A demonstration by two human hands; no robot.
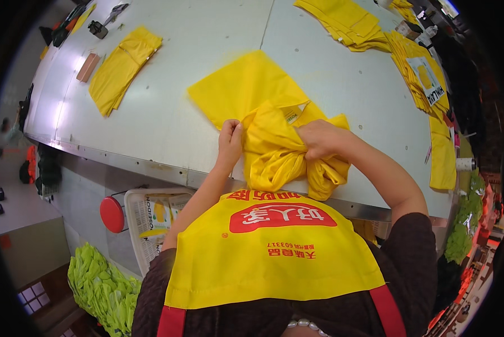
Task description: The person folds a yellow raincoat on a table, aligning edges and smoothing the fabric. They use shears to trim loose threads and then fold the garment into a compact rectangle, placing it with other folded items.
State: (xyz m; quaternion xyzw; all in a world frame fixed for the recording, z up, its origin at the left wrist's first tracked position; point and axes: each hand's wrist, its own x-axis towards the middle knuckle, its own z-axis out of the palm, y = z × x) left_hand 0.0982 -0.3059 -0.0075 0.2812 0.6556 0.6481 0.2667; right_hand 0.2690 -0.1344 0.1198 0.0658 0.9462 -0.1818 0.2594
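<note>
A yellow garment (271, 143) lies partly bunched at the near edge of the table, its far part spread flat. A small label shows at its collar. At the left of the bunched cloth, my left hand (230, 140) pinches an edge between thumb and fingers. My right hand (321, 139) is closed on the cloth just right of the collar, its fingertips hidden in the folds. Part of the fabric hangs near the table's front edge against my yellow apron (274, 275).
Folded yellow garments (123, 70) lie far left by a pinkish box (87, 67). More yellow stacks (350, 23) line the far right, with a printed packet (426, 78). A white crate (135, 224), a red stool (112, 215) and a green pile (103, 289) stand below left.
</note>
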